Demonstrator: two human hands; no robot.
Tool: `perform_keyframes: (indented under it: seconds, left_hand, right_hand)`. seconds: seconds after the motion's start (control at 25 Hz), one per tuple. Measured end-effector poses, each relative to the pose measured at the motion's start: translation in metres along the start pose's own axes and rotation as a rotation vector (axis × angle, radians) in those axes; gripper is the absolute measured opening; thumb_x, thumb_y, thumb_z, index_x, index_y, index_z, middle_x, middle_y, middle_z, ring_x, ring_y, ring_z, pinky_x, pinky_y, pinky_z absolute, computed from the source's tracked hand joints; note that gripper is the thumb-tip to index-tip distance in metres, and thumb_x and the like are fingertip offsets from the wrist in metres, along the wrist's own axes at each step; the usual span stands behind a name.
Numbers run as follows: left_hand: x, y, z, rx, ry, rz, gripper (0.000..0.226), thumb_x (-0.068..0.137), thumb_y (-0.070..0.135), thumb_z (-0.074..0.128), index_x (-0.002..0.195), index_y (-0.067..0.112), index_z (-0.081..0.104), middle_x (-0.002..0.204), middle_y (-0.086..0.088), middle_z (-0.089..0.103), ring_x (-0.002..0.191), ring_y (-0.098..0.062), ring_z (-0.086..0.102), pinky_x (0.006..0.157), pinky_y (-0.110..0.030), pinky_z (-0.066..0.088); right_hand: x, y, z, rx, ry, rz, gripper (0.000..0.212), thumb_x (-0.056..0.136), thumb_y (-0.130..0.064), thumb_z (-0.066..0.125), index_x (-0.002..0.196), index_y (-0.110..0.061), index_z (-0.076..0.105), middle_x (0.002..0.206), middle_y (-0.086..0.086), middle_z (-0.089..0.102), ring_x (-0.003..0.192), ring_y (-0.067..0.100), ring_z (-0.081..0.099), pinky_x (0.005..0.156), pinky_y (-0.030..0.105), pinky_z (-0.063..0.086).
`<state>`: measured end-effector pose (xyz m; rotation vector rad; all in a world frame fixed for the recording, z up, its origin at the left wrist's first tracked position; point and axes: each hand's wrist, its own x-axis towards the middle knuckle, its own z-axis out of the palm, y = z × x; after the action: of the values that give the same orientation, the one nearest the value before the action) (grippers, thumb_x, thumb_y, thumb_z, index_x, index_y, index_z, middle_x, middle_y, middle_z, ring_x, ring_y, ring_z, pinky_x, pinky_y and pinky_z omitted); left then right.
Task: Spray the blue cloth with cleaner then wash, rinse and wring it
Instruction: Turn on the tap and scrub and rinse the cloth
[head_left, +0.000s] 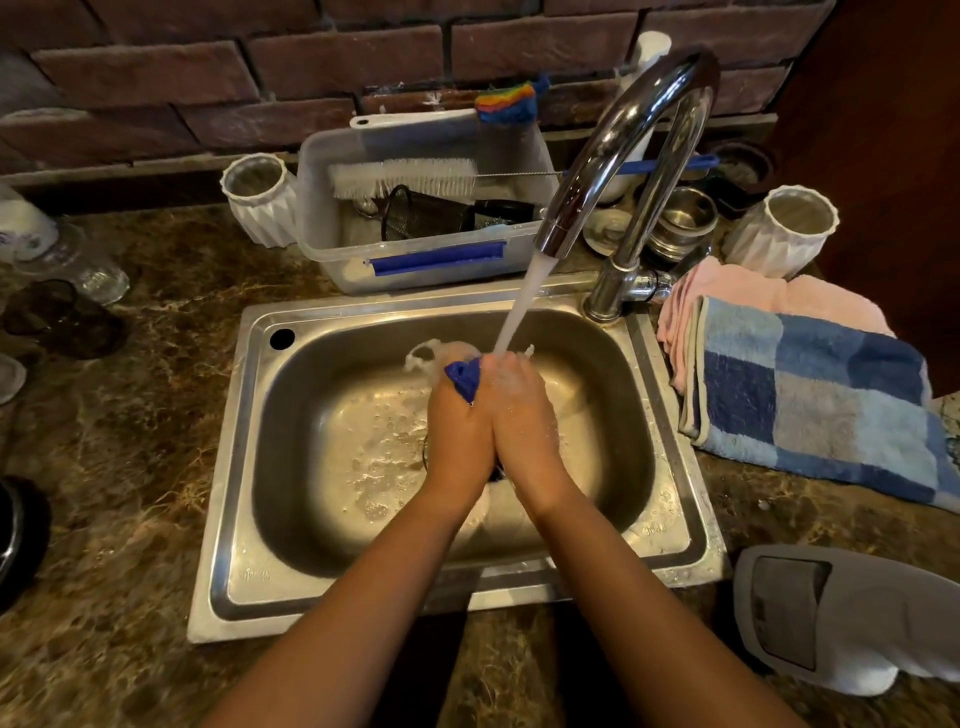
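Observation:
Both hands are pressed together over the steel sink, squeezing the blue cloth between them. My left hand and my right hand hide most of the cloth; only a wet blue corner sticks out at the top between the fingers, and a dark bit shows below the palms. Water runs from the chrome tap in a white stream onto my right hand's fingers and the cloth. Suds and splashes lie in the basin.
Behind the sink stands a clear plastic tub holding a white brush and utensils. White ribbed cups flank it. Folded blue checked towel and pink cloth lie right. A grey-white bottle lies front right. Glasses stand left.

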<state>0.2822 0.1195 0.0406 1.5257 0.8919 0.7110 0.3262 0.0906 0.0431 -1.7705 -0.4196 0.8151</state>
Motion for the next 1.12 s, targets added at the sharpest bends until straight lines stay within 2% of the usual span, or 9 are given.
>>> perform_keyframes:
  seconds: [0.16, 0.28, 0.4, 0.52, 0.64, 0.76, 0.84, 0.96, 1.12]
  left_hand:
    - [0.008, 0.007, 0.000, 0.060, 0.050, -0.122, 0.027, 0.096, 0.022, 0.045, 0.069, 0.024, 0.049, 0.062, 0.003, 0.052, 0.054, -0.003, 0.049, 0.051, -0.013, 0.040]
    - [0.019, 0.018, -0.010, -0.074, 0.077, -0.308, 0.027, 0.096, 0.033, 0.041, 0.082, 0.015, 0.057, 0.078, -0.005, 0.062, 0.073, -0.016, 0.060, 0.070, -0.025, 0.049]
    - [0.017, 0.031, -0.011, -0.352, 0.107, -0.473, 0.017, 0.095, 0.029, 0.046, 0.082, 0.021, 0.054, 0.082, -0.001, 0.062, 0.078, -0.016, 0.061, 0.074, -0.033, 0.051]
    - [0.018, 0.035, -0.015, -0.346, 0.073, -0.371, 0.017, 0.094, 0.015, 0.045, 0.090, 0.021, 0.060, 0.086, 0.000, 0.066, 0.081, -0.016, 0.064, 0.072, -0.029, 0.053]
    - [0.013, 0.032, -0.019, -0.265, -0.015, -0.204, 0.033, 0.090, 0.005, 0.040, 0.113, 0.017, 0.059, 0.107, -0.008, 0.066, 0.098, -0.020, 0.063, 0.081, -0.029, 0.054]
    - [-0.012, 0.033, -0.002, -0.212, -0.160, 0.006, 0.053, 0.080, 0.023, 0.046, 0.133, 0.023, 0.042, 0.135, -0.006, 0.050, 0.120, -0.013, 0.051, 0.095, -0.023, 0.046]
    - [-0.015, 0.034, 0.008, -0.122, -0.161, 0.051, 0.054, 0.077, 0.046, 0.045, 0.130, 0.044, 0.032, 0.140, 0.001, 0.039, 0.126, -0.009, 0.042, 0.102, -0.024, 0.040]
    - [-0.002, 0.037, 0.009, -0.022, -0.005, -0.022, 0.026, 0.083, 0.047, 0.051, 0.104, 0.048, 0.037, 0.118, -0.003, 0.047, 0.108, -0.012, 0.053, 0.090, -0.030, 0.048]
    - [0.015, 0.036, 0.010, 0.061, 0.014, -0.189, 0.017, 0.095, 0.029, 0.045, 0.080, 0.027, 0.052, 0.074, 0.002, 0.058, 0.062, 0.001, 0.058, 0.054, -0.009, 0.046]
  right_hand:
    - [-0.007, -0.003, -0.023, -0.029, -0.059, -0.003, 0.024, 0.093, -0.043, 0.044, 0.103, -0.022, 0.052, 0.089, -0.004, 0.061, 0.085, 0.017, 0.061, 0.065, 0.024, 0.047]
    - [-0.005, 0.019, -0.036, 0.489, -0.112, 0.114, 0.031, 0.089, -0.038, 0.054, 0.118, -0.027, 0.051, 0.118, 0.004, 0.061, 0.106, 0.022, 0.062, 0.081, 0.034, 0.055]
    - [-0.010, 0.027, -0.035, 0.713, -0.224, 0.222, 0.058, 0.074, -0.057, 0.057, 0.121, -0.024, 0.055, 0.123, 0.005, 0.061, 0.115, 0.022, 0.057, 0.088, 0.033, 0.051]
    - [-0.012, 0.014, -0.024, 0.919, -0.321, 0.206, 0.068, 0.075, -0.042, 0.068, 0.135, -0.020, 0.043, 0.126, 0.006, 0.060, 0.112, 0.017, 0.060, 0.084, 0.026, 0.053]
    - [-0.016, -0.001, -0.020, 0.947, -0.127, 0.081, 0.042, 0.091, -0.012, 0.049, 0.132, -0.024, 0.047, 0.121, 0.010, 0.061, 0.101, 0.017, 0.065, 0.076, 0.025, 0.055]
    - [-0.012, -0.012, -0.019, 1.026, 0.010, -0.016, 0.040, 0.095, -0.018, 0.042, 0.133, -0.029, 0.045, 0.127, 0.005, 0.059, 0.106, 0.016, 0.064, 0.077, 0.024, 0.054]
    - [-0.011, -0.018, -0.015, 0.839, 0.003, -0.060, 0.027, 0.096, -0.029, 0.044, 0.121, -0.032, 0.051, 0.120, -0.001, 0.062, 0.105, 0.009, 0.063, 0.080, 0.022, 0.052]
    - [-0.010, -0.028, -0.010, 0.696, 0.074, 0.033, 0.010, 0.094, -0.027, 0.049, 0.087, -0.026, 0.056, 0.081, -0.009, 0.064, 0.072, 0.003, 0.066, 0.062, 0.017, 0.051]
    - [0.000, -0.036, -0.010, 0.435, 0.259, 0.042, 0.021, 0.090, -0.024, 0.057, 0.070, -0.016, 0.058, 0.061, -0.002, 0.058, 0.055, 0.005, 0.057, 0.055, 0.021, 0.048]
